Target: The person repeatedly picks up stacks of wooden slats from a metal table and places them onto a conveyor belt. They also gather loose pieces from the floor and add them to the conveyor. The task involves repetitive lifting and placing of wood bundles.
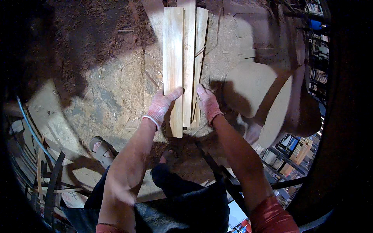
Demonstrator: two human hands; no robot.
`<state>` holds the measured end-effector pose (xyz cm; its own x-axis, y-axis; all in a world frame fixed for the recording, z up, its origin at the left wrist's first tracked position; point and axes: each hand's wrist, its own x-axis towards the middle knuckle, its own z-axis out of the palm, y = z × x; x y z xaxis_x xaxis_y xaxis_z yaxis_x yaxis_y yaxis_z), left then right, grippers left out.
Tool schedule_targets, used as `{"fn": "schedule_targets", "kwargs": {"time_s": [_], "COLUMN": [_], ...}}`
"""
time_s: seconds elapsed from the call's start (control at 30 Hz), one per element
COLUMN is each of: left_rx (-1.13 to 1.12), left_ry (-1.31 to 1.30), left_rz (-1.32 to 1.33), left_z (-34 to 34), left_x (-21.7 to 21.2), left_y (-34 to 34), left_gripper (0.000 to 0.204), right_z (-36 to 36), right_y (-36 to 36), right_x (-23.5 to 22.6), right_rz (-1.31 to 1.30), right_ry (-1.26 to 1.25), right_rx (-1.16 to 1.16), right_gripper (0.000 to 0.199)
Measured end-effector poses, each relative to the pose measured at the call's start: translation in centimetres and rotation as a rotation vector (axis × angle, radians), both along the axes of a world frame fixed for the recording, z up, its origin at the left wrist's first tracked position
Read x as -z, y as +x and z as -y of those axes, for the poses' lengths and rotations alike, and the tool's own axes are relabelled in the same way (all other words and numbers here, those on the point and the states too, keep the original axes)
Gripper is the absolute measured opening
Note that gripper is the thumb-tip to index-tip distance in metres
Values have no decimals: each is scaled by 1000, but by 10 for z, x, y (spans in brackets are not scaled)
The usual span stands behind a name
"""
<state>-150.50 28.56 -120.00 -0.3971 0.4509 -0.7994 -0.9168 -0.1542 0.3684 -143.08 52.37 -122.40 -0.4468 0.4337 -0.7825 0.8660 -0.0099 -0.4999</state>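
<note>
Three long pale wooden boards lie side by side in front of me, running away from my body. My left hand [160, 105], in a light work glove, grips the wide left board [173, 54] near its close end, thumb over the top face and the other fingers mostly hidden. My right hand [208, 102], gloved too, closes on the outer edge of the right board [201, 33]; its fingertips are partly hidden. Between them runs the middle board [189, 42], which neither hand plainly holds. The left board's close end reaches nearest to me.
Sawdust and shavings cover the ground [116, 81], with thin wood slivers scattered about. A large pale rounded object [248, 83] stands to the right. Slatted material and a blue hose [29, 124] are at the left. My sandalled foot [103, 147] shows below.
</note>
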Motion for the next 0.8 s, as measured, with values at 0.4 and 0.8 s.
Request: {"fn": "schedule_targets", "kwargs": {"time_s": [0.4,0.8], "left_rx": [124,304], "left_ry": [-93,13], "left_rz": [-24,28], "left_z": [7,77], "left_x": [1,28], "left_y": [7,-7], "left_gripper": [73,85], "right_z": [14,87], "right_y": [-8,-10], "right_x": [-23,-36], "right_rz": [-28,-26], "right_ry": [-275,-842], "right_rx": [116,143], "right_gripper": [55,59]}}
